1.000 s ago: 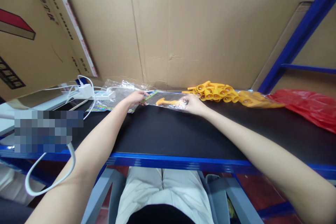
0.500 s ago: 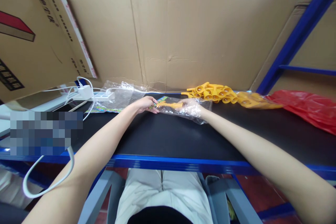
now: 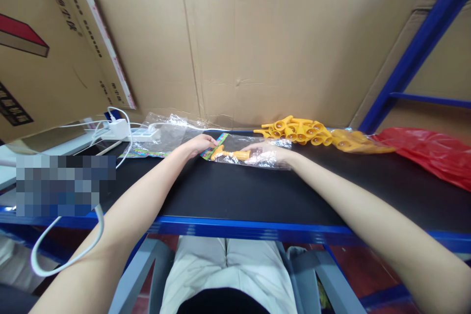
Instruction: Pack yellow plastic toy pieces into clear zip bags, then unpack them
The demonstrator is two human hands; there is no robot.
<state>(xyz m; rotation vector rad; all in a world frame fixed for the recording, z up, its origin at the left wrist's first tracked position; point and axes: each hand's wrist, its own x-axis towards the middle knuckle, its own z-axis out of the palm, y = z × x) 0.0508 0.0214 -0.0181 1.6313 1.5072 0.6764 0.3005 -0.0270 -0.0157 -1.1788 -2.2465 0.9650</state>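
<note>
A clear plastic bag (image 3: pixel 257 164) with a colourful printed header strip (image 3: pixel 221 143) lies across the dark tabletop. My left hand (image 3: pixel 201 144) pinches the strip end of this bag. Inside it is a yellow plastic piece (image 3: pixel 235 155), narrow in the middle with a forked left end. My right hand (image 3: pixel 270 152) reaches into the bag from its right end, fingers spread apart near the piece's right tip. Film glare blurs the exact contact there. Another clear bag (image 3: pixel 165 132) with a similar strip lies left of my left hand.
A heap of yellow cup-ended pieces (image 3: pixel 298 130) lies at the back right, beside a red plastic bag (image 3: pixel 423 152). White cables and a power strip (image 3: pixel 143 133) are at the left. Cardboard (image 3: pixel 275 49) stands behind; a blue rail (image 3: pixel 250 230) edges the table's front.
The yellow piece has shifted down and left inside the bag, and my right fingers have loosened from it. The bag lies flatter, with its printed strip pulled slightly left.
</note>
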